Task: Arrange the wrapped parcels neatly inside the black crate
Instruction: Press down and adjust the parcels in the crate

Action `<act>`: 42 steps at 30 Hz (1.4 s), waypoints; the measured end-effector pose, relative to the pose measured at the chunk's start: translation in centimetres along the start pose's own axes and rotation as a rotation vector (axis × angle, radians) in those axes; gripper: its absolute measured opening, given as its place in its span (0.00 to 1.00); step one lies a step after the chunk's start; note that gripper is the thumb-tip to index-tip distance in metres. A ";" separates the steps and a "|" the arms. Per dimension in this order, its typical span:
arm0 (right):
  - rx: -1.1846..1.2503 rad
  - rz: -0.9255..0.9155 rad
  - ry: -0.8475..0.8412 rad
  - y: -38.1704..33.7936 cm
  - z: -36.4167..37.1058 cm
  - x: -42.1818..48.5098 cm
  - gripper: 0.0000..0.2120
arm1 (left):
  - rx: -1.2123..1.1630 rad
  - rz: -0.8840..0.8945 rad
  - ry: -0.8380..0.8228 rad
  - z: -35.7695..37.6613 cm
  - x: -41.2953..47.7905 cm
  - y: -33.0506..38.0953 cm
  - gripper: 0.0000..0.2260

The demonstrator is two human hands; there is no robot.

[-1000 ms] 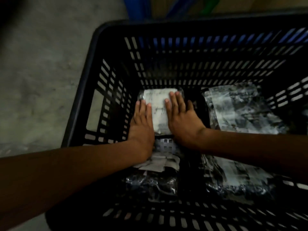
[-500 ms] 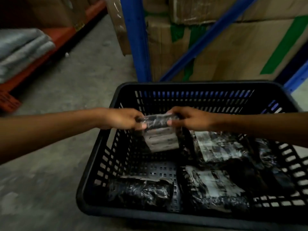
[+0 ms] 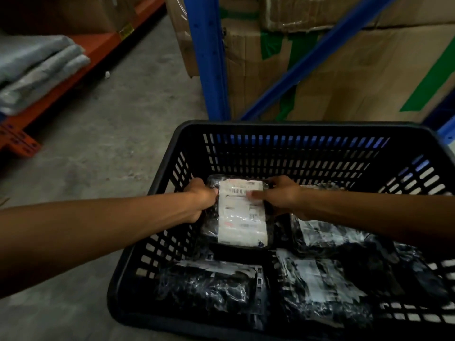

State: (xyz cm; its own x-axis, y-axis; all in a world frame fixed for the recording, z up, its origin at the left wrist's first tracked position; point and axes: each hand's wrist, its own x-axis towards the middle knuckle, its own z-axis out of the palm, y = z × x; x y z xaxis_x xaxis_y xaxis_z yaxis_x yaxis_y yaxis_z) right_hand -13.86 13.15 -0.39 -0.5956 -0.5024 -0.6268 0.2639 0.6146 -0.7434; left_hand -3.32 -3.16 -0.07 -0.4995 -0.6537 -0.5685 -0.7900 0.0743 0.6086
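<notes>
Four wrapped parcels show inside the black crate (image 3: 295,134), so the arranging looks well advanced. Three of them already lie flat on the crate floor: the near-left parcel (image 3: 209,284) at 7 o'clock, the near-right parcel (image 3: 320,289) at 5 o'clock and the far-right parcel (image 3: 327,236) at 3 o'clock, partly under the right forearm. The fourth, the labelled parcel (image 3: 240,212), sits at the far-left corner, about 11 o'clock, label side up with its barcode toward the far wall. The left hand (image 3: 200,198) is closed on its left edge and the right hand (image 3: 280,195) on its right edge, thumb over the label. Whether it rests fully on the floor cannot be told. What seems left is to set it square with its neighbours and let go; a strip of bare floor shows between it and the near-left parcel.

Beyond the crate, at 12 o'clock, stand a blue rack post (image 3: 206,57) and cardboard boxes (image 3: 344,77). At 10 o'clock an orange shelf (image 3: 81,62) carries folded grey bags (image 3: 37,67). Nothing blocks the hands; only the crate's left wall crowds the left hand.
</notes>
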 end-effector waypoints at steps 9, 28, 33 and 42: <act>-0.352 -0.044 0.211 3.0 3.5 5.9 0.26 | 0.404 0.037 0.108 2.0 4.2 -0.2 0.15; -0.577 -0.471 -0.485 2.9 2.0 -11.2 0.27 | 1.211 0.387 -0.819 -6.3 -10.5 1.1 0.15; -0.634 -0.501 -0.479 5.3 2.8 -12.7 0.35 | 1.423 0.353 -0.840 -6.4 -11.6 -2.0 0.30; -0.646 -0.717 -0.318 5.7 3.7 -11.9 0.18 | 1.358 0.486 -0.771 -6.1 -11.5 -2.9 0.20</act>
State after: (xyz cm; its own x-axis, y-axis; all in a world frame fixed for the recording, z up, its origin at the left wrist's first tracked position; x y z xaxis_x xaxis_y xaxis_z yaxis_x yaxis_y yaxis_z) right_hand -2.47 20.35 1.98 -0.1984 -0.9623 -0.1858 -0.5927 0.2688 -0.7592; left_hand 6.85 -0.40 8.09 -0.5000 0.1062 -0.8595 -0.0207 0.9907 0.1345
